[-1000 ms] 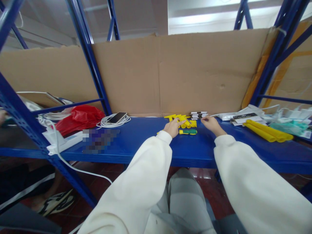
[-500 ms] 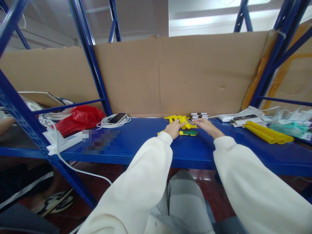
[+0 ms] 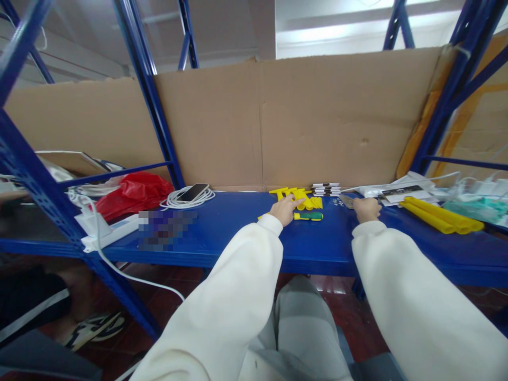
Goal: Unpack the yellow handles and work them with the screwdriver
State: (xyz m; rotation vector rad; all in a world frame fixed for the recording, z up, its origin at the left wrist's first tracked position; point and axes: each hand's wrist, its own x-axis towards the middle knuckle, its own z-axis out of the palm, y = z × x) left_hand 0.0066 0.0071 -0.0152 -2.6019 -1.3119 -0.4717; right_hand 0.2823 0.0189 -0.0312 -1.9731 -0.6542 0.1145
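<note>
Several yellow plastic pieces (image 3: pixel 315 202) lie in a group on the blue shelf. My left hand (image 3: pixel 283 209) rests at their left part, fingers apart over them. Beside it lies a green and yellow screwdriver (image 3: pixel 308 216). Farther right, my right hand (image 3: pixel 366 210) is closed around a small greyish flat piece (image 3: pixel 347 201) that juts out to its left; what exactly it is cannot be made out. Tiny light bits (image 3: pixel 337 201) lie on the shelf just left of that piece. A small stack of white and black packets (image 3: pixel 326 189) sits behind the yellow pieces.
Yellow tubes (image 3: pixel 442 214) and white packages (image 3: pixel 405 193) lie at the right. On the left are a phone (image 3: pixel 193 192) on a coiled white cable, a red bag (image 3: pixel 137 191) and a power strip (image 3: pixel 115 230). Cardboard (image 3: pixel 309 121) stands behind. A person's leg shows lower left.
My right hand has moved right, away from the yellow pieces, with the greyish piece in it. The tiny light bits now show. My left hand has stayed nearly in place.
</note>
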